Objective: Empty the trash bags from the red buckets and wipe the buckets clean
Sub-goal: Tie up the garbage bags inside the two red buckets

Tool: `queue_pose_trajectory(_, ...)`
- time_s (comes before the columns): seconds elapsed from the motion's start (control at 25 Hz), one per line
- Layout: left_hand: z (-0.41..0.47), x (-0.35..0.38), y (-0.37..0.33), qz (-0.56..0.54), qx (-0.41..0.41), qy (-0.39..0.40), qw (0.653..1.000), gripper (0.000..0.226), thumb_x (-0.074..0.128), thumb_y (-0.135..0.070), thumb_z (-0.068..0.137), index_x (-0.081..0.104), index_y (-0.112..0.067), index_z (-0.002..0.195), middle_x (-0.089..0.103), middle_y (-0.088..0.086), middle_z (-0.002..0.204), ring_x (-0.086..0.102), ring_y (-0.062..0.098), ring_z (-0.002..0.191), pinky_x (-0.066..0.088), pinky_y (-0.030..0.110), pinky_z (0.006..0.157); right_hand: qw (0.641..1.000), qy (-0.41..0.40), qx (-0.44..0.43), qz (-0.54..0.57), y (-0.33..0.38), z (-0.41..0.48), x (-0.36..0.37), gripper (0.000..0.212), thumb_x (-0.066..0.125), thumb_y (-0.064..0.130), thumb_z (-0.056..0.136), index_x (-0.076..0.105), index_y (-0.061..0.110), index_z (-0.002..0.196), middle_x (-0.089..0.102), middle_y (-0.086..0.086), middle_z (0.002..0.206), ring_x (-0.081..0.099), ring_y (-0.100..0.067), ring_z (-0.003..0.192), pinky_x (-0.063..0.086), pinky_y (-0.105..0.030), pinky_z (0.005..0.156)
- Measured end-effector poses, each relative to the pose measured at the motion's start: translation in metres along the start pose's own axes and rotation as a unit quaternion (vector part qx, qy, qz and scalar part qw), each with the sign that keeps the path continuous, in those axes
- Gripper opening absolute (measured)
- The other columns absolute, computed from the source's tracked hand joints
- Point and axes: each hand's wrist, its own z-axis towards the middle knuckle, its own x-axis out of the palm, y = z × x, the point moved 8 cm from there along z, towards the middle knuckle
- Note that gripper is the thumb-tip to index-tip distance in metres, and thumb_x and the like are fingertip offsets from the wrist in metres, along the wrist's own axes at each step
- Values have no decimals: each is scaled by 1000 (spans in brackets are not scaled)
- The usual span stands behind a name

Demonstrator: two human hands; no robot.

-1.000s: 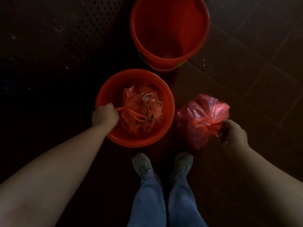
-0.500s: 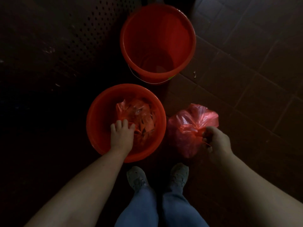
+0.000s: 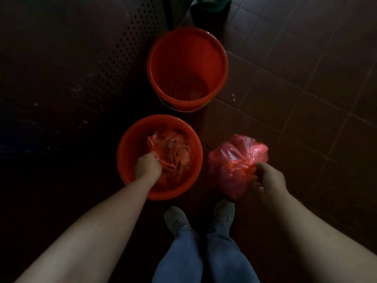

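Clamps left grip [image 3: 148, 167] on bag [image 3: 173, 150] inside near bucket [image 3: 126, 152], bulk just beyond; calls for upward pull. Pinches second bag [image 3: 234, 158], seemingly, in right grip [image 3: 269, 178] beside that bucket.

Far red bucket [image 3: 183, 58]: small greenish patch low on its outer wall, too small and dim to read.
Near red bucket [image 3: 130, 152]: no lettering legible.
Trash bag inside the near bucket [image 3: 173, 148]: no print legible.
Trash bag beside the near bucket [image 3: 234, 160]: no print legible.
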Motion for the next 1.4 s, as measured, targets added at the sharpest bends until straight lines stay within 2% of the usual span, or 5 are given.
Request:
queue_pose_trajectory(0.24, -15, -10, 9, -21, -6, 67, 998, 47, 49, -29, 82, 55, -33, 129, 72, 5, 108, 64, 32, 109, 51, 40, 96, 999, 42, 9, 2, 4, -14, 4, 6, 65, 14, 89, 64, 10, 85, 57, -3, 70, 48, -10, 51, 35, -22, 43)
queue_pose_trajectory(0.52, -9, 65, -20, 141, 76, 85, 983, 49, 52, -32, 94, 45, -39, 141, 53, 6, 137, 45, 33, 128, 38, 46, 104, 997, 74, -11, -25, -23, 24, 11, 12, 63, 15, 90, 63, 9, 79, 58, -4, 67, 45, -12, 52, 28, -27, 52)
queue_pose_trajectory(1.04, 0, 72, -22, 314, 89, 11, 945, 31, 46, -26, 96, 65, -30, 120, 47, 8, 133, 42, 33, 123, 37, 46, 102, 994, 102, -12, -39, -16, 30, 15, 19, 60, 13, 92, 59, 11, 73, 50, -3, 63, 40, -13, 51, 24, -27, 52)
queue_pose_trajectory(1.28, -4, 20, -21, 100, 81, -38, 991, 28, 53, -31, 96, 66, -8, 105, 65, 16, 112, 56, 38, 105, 47, 43, 89, 996, 82, -7, -43, -9, 21, 8, 12, 61, 16, 92, 61, 9, 83, 53, -6, 69, 44, -13, 51, 28, -23, 42)
queue_pose_trajectory(1.4, -2, -19, -3, -80, -16, -53, 995, 24, 60, -23, 90, 69, -1, 92, 71, 20, 96, 65, 41, 94, 51, 39, 82, 997, 59, -1, -46, 6, 0, 0, 12, 61, 18, 93, 61, 10, 84, 55, -5, 70, 46, -13, 53, 31, -23, 43)
